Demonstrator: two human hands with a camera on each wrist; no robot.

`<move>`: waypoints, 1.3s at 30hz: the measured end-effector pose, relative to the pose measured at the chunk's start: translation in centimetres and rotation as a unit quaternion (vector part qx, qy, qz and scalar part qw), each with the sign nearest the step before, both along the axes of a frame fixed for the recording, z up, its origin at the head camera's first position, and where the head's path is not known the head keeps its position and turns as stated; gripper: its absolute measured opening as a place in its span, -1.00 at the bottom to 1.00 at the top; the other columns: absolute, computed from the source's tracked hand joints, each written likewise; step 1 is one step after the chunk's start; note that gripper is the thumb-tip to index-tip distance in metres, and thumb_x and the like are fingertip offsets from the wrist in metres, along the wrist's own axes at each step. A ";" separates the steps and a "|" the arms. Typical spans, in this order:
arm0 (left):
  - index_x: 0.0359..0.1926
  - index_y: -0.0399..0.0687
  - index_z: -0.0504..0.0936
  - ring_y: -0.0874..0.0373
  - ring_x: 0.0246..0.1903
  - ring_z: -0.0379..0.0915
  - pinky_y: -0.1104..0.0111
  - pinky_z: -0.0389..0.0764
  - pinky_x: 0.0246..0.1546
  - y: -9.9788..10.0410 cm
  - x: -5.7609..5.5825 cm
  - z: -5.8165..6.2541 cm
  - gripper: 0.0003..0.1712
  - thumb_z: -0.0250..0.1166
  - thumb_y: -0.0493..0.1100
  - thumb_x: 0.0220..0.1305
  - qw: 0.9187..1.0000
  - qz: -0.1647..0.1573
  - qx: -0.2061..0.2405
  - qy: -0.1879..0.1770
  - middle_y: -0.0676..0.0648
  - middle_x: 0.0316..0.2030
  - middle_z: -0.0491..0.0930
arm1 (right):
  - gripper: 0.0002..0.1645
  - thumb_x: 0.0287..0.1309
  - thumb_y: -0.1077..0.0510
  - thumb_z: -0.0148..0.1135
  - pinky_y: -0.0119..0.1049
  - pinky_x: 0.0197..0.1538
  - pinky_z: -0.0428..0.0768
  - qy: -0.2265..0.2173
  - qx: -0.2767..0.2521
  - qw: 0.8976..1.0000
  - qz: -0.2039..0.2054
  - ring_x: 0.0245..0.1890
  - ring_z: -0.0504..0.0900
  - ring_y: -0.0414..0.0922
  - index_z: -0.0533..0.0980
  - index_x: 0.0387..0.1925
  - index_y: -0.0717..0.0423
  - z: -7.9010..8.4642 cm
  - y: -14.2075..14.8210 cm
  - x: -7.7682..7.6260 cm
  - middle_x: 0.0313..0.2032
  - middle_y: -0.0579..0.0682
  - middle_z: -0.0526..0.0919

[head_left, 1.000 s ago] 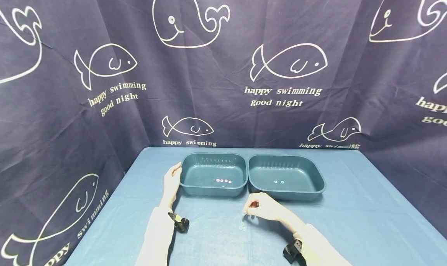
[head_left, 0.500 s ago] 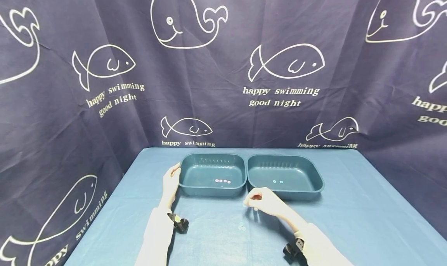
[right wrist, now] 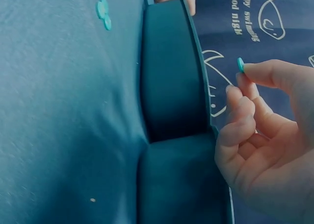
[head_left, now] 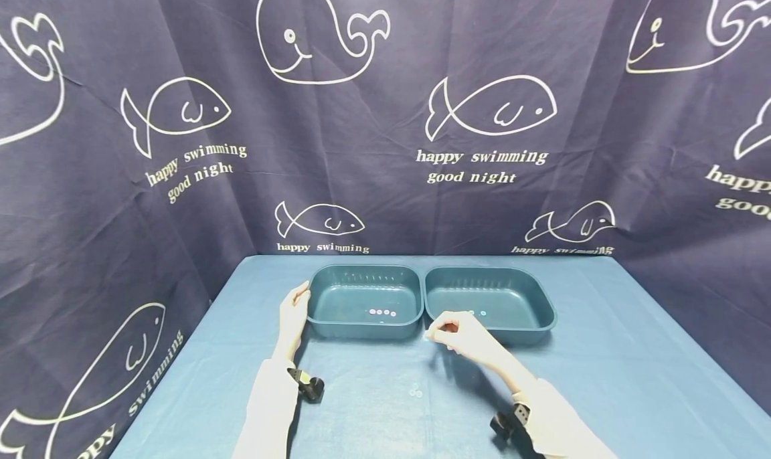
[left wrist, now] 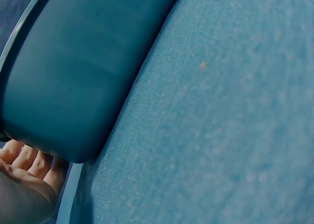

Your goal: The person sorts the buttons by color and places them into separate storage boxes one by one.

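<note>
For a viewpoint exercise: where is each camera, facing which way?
Head: worn there, facing forward and down at left tray, right tray; left hand, right hand show.
Left wrist: worn there, facing left tray's wall; left hand shows.
Right wrist: worn there, facing both trays; right hand, part of left hand show.
Head and right wrist share both trays.

It looks like a small curtained-off recording booth. A dark purple-blue curtain (head_left: 397, 211) hangs in folds across 12 o'clock and wraps round toward 9 and 3, printed with white fish (head_left: 490, 106), whales (head_left: 322, 34) at about 11 and 2, and the words (head_left: 482, 157) "happy swimming" and "good night". At 6 o'clock, a table (head_left: 620, 358) under a light blue cloth (head_left: 367, 422) fills the space. One worn black camera (head_left: 311, 387) shows at 7 o'clock, another (head_left: 506, 424) at 5.
</note>
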State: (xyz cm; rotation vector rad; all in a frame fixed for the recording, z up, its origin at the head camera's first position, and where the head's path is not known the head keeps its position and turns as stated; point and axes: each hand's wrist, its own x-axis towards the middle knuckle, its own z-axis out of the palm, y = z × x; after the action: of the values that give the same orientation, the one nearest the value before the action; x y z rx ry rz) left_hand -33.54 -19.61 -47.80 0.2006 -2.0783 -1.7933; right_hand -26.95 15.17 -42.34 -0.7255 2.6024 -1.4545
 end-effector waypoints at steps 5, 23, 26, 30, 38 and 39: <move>0.20 -0.32 0.41 -0.16 0.23 0.30 0.09 0.30 0.30 0.0 0.0 0.0 -0.58 0.04 -0.29 0.35 1.000 0.002 0.003 -0.002 -0.31 0.22 0.39 | -0.83 0.07 0.05 0.30 -0.46 -0.67 0.38 0.011 0.014 0.999 -0.029 -0.70 0.35 -0.35 0.62 -0.39 0.07 0.7 0.4 -0.4 -0.64 -0.13 0.45; 0.20 -0.31 0.41 -0.15 0.23 0.31 0.10 0.30 0.30 -0.1 0.0 -0.1 -0.58 0.04 -0.28 0.35 1.000 0.002 0.006 -0.001 -0.30 0.21 0.40 | -0.77 0.11 0.05 0.28 -0.41 -0.41 0.54 0.009 -0.011 0.994 -0.110 -0.45 0.56 -0.16 0.65 -0.30 0.13 2.4 3.7 -2.6 -0.30 0.13 0.68; 0.20 -0.32 0.41 -0.15 0.23 0.31 0.10 0.30 0.30 -0.1 0.0 -0.2 -0.57 0.04 -0.29 0.34 1.000 0.000 0.005 -0.002 -0.30 0.21 0.40 | -0.77 0.11 0.07 0.26 -0.42 -0.45 0.52 0.017 -0.006 0.992 -0.129 -0.50 0.52 -0.20 0.66 -0.29 0.15 2.4 4.3 -3.0 -0.31 0.16 0.68; 0.21 -0.31 0.41 -0.15 0.23 0.31 0.11 0.30 0.30 -0.2 -0.1 -0.2 -0.57 0.03 -0.28 0.35 1.000 0.001 0.003 -0.005 -0.30 0.21 0.40 | -0.75 0.12 0.09 0.26 -0.44 -0.50 0.46 0.021 0.003 0.987 -0.156 -0.57 0.48 -0.25 0.65 -0.29 0.19 2.8 4.8 -3.2 -0.39 0.03 0.67; 0.20 -0.31 0.42 -0.15 0.23 0.31 0.11 0.31 0.29 -0.1 -0.1 -0.2 -0.58 0.04 -0.27 0.36 1.000 0.007 0.000 -0.005 -0.30 0.21 0.41 | -0.70 0.16 0.07 0.22 -0.45 -0.43 0.50 0.012 -0.004 0.985 -0.173 -0.51 0.48 -0.34 0.65 -0.22 0.22 2.2 6.5 -4.1 -0.24 0.11 0.69; 0.20 -0.31 0.42 -0.15 0.23 0.32 0.11 0.31 0.29 -0.1 -0.1 -0.2 -0.58 0.04 -0.27 0.36 1.000 0.007 0.000 -0.005 -0.30 0.21 0.41 | -0.70 0.16 0.06 0.22 -0.46 -0.43 0.49 0.012 -0.001 0.984 -0.177 -0.50 0.48 -0.33 0.65 -0.22 0.22 2.1 6.7 -4.2 -0.23 0.11 0.69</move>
State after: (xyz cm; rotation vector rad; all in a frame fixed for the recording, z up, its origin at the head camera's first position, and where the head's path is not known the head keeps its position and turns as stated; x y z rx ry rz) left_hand -33.68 -19.73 -48.01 0.2256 -2.0786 -1.7876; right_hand -31.18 21.86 -40.21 -0.2875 2.8582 -1.5372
